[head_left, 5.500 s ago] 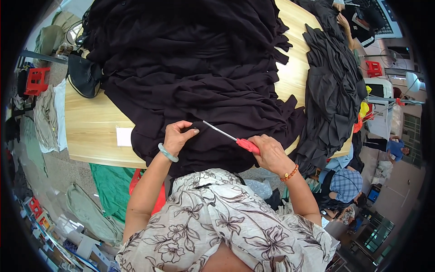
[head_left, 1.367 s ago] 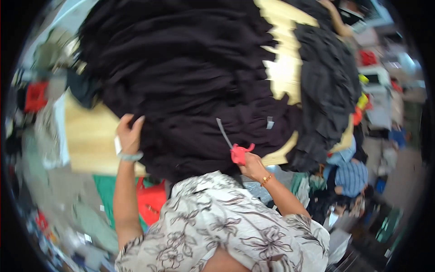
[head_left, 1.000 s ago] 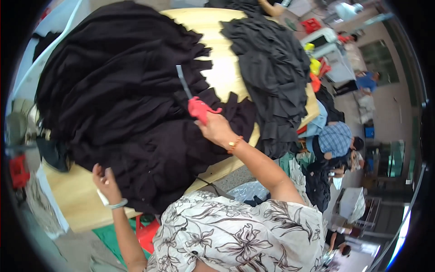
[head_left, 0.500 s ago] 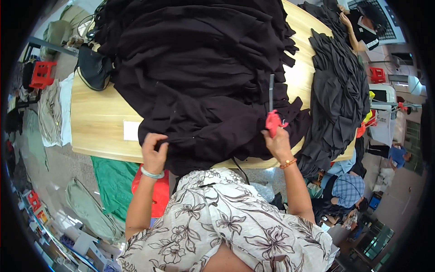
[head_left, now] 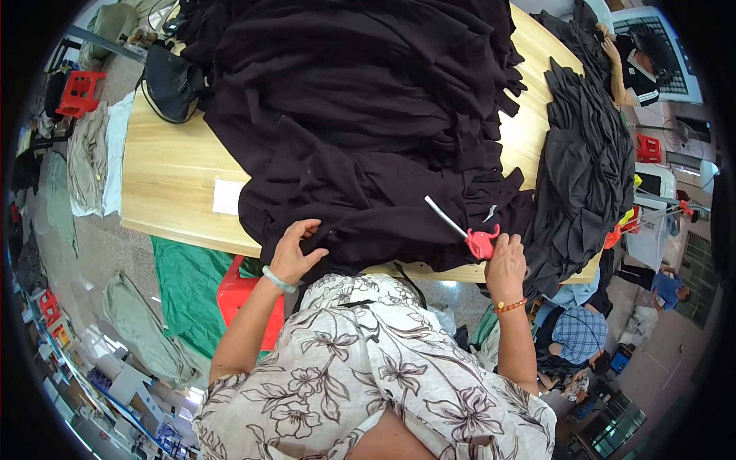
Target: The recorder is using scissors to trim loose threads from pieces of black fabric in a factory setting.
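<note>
A large heap of black fabric garments (head_left: 360,100) spreads over the wooden table in front of me, its folds reaching the near edge. My left hand (head_left: 295,253) is at the lower left of the heap, thumb and fingers apart, with nothing visible between them. At the heap's near right, my right hand (head_left: 506,268) closes on the handle of red-handled scissors (head_left: 481,244). Their long pale blade points up and to the left over the black cloth. A small light tag (head_left: 491,214) shows on the fabric just beyond the handle.
On the pale wooden table (head_left: 165,184) are a white paper (head_left: 228,197), a black bag (head_left: 169,80) and another dark garment pile (head_left: 579,176). A red stool (head_left: 245,299) and green cloth (head_left: 184,299) are below the near edge. Other people are at the right.
The scissors have swung from pointing straight away to pointing up-left, as my right hand moved right and nearer. My left hand has shifted right, its fingers spreading wider.
</note>
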Motion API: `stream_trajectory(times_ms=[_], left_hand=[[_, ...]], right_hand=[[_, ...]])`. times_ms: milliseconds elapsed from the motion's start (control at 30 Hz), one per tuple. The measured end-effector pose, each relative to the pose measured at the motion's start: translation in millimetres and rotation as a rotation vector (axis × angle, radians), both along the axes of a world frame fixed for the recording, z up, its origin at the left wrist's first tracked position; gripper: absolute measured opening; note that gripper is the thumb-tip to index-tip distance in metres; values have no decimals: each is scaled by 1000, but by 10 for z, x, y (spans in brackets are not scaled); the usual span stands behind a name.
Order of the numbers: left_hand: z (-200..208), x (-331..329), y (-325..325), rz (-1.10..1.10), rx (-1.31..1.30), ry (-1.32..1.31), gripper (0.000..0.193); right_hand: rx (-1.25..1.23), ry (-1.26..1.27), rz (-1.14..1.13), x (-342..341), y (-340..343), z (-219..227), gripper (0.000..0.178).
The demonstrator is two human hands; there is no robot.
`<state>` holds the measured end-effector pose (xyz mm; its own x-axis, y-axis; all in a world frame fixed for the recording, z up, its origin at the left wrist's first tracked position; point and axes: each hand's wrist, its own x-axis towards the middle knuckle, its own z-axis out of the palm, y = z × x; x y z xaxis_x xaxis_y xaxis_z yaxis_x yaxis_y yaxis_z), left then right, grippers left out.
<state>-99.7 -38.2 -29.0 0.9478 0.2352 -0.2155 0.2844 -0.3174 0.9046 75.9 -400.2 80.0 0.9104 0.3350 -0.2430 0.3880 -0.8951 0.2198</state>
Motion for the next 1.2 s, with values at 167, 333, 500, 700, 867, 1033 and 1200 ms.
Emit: stream_trajectory(times_ms=[167,333,500,700,867,1033,1200], left_hand=[[-192,-42,18,29,-95,272,54],[-252,-92,192,93,-773,480,39],[-93,-50,84,166,-646,349,11],[168,105,-44,89,-206,-50,10],[196,142,4,67,-113,-134,10],[253,141,-9,43,-138,-99,10],[317,179,-41,25,-277,-63,9]], right_hand=[[610,120,37,-153,235,84,36],[676,407,142,-259,512,253,39],[594,563,363,-232,551,208,32],[446,737,378,-307,679,253,21],[363,726,420,-274,799,301,19],[382,779,436,-264,885,310,22],[623,851,345,-228,1016,271,48]])
